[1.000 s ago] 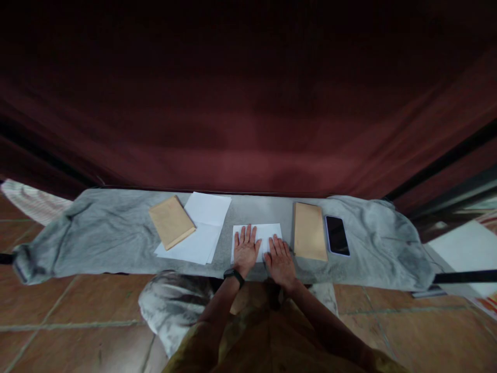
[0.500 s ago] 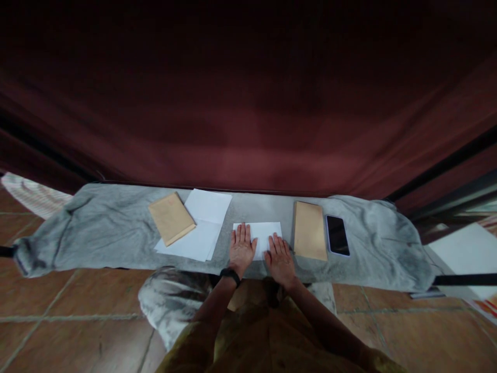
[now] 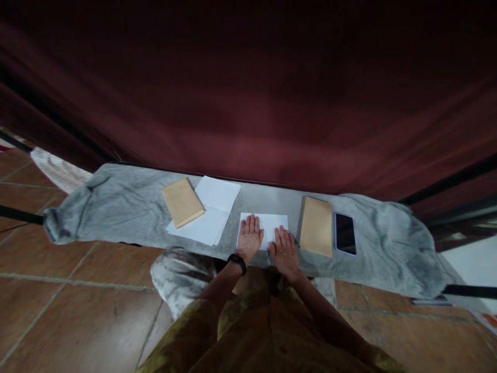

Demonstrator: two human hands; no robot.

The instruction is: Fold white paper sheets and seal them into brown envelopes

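Note:
A small white folded sheet of paper [image 3: 267,221] lies flat on the grey cloth in front of me. My left hand [image 3: 250,237], with a dark band at the wrist, rests palm down on the left part of the sheet, fingers stretched out. On the right part lies my right hand [image 3: 284,252], also palm down with its fingers extended. Farther left, larger white sheets [image 3: 217,204] lie partly under a brown envelope [image 3: 182,202]. To the right of my hands is a stack of brown envelopes [image 3: 316,226].
A phone [image 3: 345,233] with a dark screen lies right of the brown stack. The grey cloth [image 3: 128,207] covers a long narrow surface and is rumpled at both ends. Behind it hangs a dark red curtain [image 3: 248,129]. Dark bars stand at both sides.
The view has turned slightly, so the things on the cloth appear shifted to the right. My left hand lies slightly more toward the middle of the sheet. Both hands remain flat on it.

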